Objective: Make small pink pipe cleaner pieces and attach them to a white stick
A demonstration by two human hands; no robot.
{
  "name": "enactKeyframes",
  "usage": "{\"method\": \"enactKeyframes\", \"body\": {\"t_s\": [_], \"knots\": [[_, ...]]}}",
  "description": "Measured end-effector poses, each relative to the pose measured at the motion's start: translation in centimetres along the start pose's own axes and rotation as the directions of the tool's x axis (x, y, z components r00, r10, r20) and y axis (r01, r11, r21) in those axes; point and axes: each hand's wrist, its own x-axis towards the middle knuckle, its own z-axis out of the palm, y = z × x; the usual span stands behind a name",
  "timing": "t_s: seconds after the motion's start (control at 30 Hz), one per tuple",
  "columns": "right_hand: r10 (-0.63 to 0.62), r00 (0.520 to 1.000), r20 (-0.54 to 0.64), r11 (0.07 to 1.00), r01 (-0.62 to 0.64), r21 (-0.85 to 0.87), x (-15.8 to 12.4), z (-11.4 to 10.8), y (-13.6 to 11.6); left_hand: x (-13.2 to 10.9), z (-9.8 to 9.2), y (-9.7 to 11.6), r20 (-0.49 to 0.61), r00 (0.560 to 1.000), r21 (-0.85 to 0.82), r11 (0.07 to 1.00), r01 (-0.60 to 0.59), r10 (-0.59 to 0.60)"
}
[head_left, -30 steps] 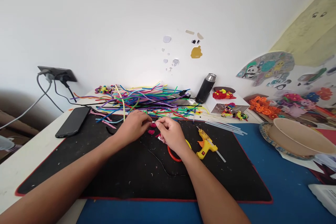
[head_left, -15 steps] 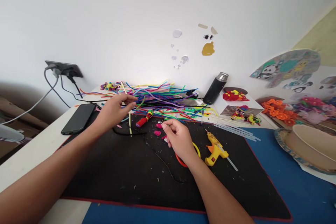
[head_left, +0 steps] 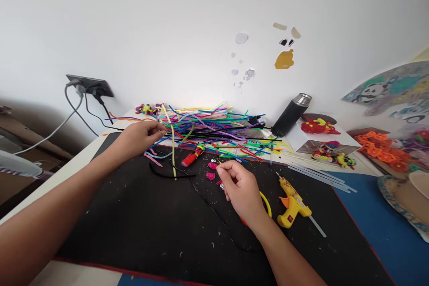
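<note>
My left hand point(head_left: 139, 137) reaches to the left edge of a big pile of coloured pipe cleaners point(head_left: 208, 127), fingers pinched at a strand there. My right hand point(head_left: 241, 187) rests on the black mat point(head_left: 134, 223), thumb and fingers pinched on a tiny piece I cannot make out. Small pink pieces point(head_left: 211, 170) lie just left of its fingertips. A red and yellow pipe-cleaner figure point(head_left: 193, 156) lies between the hands. A pale yellow strand point(head_left: 173, 152) runs down from the pile onto the mat.
A yellow glue gun point(head_left: 292, 204) and clear glue sticks point(head_left: 318, 174) lie right of my right hand. A black flask point(head_left: 291, 115), pipe-cleaner flowers point(head_left: 382, 149) and a wall socket with cables point(head_left: 89, 86) stand around. A paper plate with a bowl point(head_left: 407, 201) sits far right.
My left hand left the right hand, moved left and back to the pile's edge and closed its fingers there. The view has turned left, hiding the phone behind my left arm.
</note>
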Motion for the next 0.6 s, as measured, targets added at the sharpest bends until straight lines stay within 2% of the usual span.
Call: {"method": "enactKeyframes", "body": {"t_s": [0.13,0.27,0.43,0.53,0.6], "knots": [[-0.035,0.999,-0.022,0.994,0.033,-0.103,-0.2,0.1,0.0,1.1,1.4,-0.7,0.125,0.992,0.152,0.988,-0.008,-0.011],[-0.108,0.994,0.018,0.968,0.109,-0.228,-0.5,0.3,-0.2,1.9,2.7,-0.6,0.201,0.979,0.155,0.988,0.007,-0.038],[-0.148,0.987,0.060,0.940,0.159,-0.300,-0.9,0.7,-0.2,2.5,3.6,-0.2,0.282,0.959,-0.035,0.999,0.023,-0.012],[-0.179,0.980,0.081,0.927,0.196,-0.321,-1.1,0.9,-0.2,2.8,3.3,0.0,0.311,0.950,-0.206,0.974,0.096,-0.027],[-0.198,0.975,0.096,0.917,0.219,-0.334,-1.1,1.0,-0.3,3.0,2.8,0.2,0.287,0.957,-0.297,0.946,0.126,-0.038]]}}
